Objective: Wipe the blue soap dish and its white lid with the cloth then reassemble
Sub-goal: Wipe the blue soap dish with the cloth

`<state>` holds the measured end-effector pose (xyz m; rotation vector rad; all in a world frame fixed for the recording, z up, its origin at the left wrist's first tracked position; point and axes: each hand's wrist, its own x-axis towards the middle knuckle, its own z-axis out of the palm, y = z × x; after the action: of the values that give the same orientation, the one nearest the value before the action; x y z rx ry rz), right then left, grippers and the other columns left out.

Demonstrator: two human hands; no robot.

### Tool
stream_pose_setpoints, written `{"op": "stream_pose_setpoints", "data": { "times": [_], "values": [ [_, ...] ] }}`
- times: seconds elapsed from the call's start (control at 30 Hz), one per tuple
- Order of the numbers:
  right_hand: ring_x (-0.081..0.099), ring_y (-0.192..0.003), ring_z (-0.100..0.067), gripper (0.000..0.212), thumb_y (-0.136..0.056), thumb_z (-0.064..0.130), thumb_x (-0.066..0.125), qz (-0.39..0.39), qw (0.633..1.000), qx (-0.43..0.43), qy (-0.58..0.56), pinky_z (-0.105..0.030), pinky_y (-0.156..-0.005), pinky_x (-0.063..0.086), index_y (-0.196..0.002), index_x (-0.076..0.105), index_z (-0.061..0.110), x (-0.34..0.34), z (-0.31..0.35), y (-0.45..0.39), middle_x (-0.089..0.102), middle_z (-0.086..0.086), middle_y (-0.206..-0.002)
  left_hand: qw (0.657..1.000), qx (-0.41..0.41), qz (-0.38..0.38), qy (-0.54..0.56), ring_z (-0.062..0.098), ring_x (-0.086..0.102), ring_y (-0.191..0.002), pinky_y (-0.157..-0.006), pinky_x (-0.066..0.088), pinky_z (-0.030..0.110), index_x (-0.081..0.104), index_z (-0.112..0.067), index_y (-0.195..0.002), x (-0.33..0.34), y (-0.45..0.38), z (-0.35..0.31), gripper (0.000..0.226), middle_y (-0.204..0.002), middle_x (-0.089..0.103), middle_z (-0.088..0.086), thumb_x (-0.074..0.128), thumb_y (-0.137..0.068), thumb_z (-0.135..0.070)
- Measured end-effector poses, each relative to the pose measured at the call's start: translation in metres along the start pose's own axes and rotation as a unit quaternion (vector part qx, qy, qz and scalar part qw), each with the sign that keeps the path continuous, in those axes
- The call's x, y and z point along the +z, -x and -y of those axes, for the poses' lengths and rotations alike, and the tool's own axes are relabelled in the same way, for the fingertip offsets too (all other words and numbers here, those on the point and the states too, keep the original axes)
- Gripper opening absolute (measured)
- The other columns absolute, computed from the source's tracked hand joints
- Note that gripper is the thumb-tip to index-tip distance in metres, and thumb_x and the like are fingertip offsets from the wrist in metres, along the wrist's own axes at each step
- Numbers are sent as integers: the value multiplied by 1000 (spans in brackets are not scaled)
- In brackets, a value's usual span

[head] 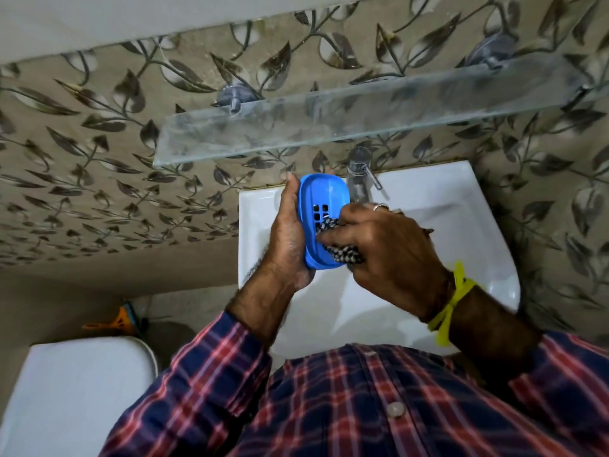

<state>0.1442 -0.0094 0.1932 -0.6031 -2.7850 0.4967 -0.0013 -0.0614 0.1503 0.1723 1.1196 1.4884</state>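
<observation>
The blue soap dish [321, 199] is held upright over the sink, its hollow side with drain holes facing me. My left hand [290, 232] grips it from the left edge and behind. My right hand [382, 255] presses a black-and-white checked cloth [339, 249] into the lower part of the dish. The cloth is mostly hidden under my right fingers. The white lid is not in view.
A white sink [461, 225] lies below my hands, with a chrome tap [360, 174] just behind the dish. A glass shelf [329, 127] juts from the leaf-patterned wall above. A white toilet tank [75, 390] stands at the lower left.
</observation>
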Motion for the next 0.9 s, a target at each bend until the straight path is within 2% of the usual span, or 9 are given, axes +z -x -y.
{"op": "stream_pose_setpoints", "data": {
  "times": [0.1,0.2,0.27,0.4,0.5,0.6,0.67,0.77,0.9],
  "values": [
    [64,-80,-31,46,-73,8,59,14,1000,-26,1,-36,-62,51,-110,74,33,3,6,7,69,0,-99,1000,18,3,11,29,64,-87,-78,55,39,71,-20,-125,-3,0,-8,77,-103,68,14,36,-91,-78],
    [66,-94,-32,47,-78,8,61,-37,998,31,-28,-39,-72,56,-119,70,29,0,3,0,71,-3,-107,1000,25,-7,-14,24,70,-82,-73,58,36,79,-25,-111,-1,0,-1,73,-97,73,9,34,-90,-79],
    [67,-89,-33,46,-76,9,57,-69,996,33,-35,-38,-70,56,-119,70,20,0,11,-3,72,-6,-103,1000,17,-3,-15,23,71,-81,-73,58,36,81,-25,-104,2,3,1,72,-97,73,11,34,-90,-79],
    [67,-81,-32,39,-79,11,63,-76,995,47,-34,-38,-62,54,-118,59,17,5,16,3,73,-4,-98,999,40,-3,-18,26,65,-90,-80,55,38,70,-24,-128,4,6,-6,72,-112,66,17,34,-93,-75],
    [66,-87,-32,28,-80,14,63,-121,986,95,-69,-39,-67,54,-107,63,16,3,13,-5,72,-4,-97,999,38,-18,-9,22,71,-83,-71,60,35,79,-23,-111,8,5,0,69,-96,75,9,35,-95,-73],
    [65,-89,-31,28,-81,14,65,-74,994,66,-37,-39,-68,54,-109,64,16,8,20,1,68,-4,-100,999,31,-7,9,24,66,-85,-75,57,34,72,-21,-126,9,8,-3,70,-106,67,15,35,-96,-72],
    [65,-90,-32,25,-82,18,66,-69,993,85,-33,-41,-69,55,-107,65,17,7,17,2,66,-4,-102,1000,26,-6,5,23,70,-83,-72,58,35,77,-24,-115,8,9,-1,68,-103,72,12,35,-95,-73],
    [64,-86,-32,17,-83,20,67,-147,976,154,-55,-39,-70,53,-98,64,11,4,11,-12,66,-8,-98,1000,22,-7,-12,22,75,-92,-71,62,34,75,-27,-120,12,9,13,65,-108,78,6,32,-98,-70],
    [64,-88,-34,28,-79,9,66,-86,993,75,-30,-44,-65,55,-106,67,12,7,23,-4,63,-7,-110,999,31,17,19,22,75,-92,-74,61,33,69,-25,-130,9,8,7,66,-103,78,6,32,-99,-69]
  ]
}}
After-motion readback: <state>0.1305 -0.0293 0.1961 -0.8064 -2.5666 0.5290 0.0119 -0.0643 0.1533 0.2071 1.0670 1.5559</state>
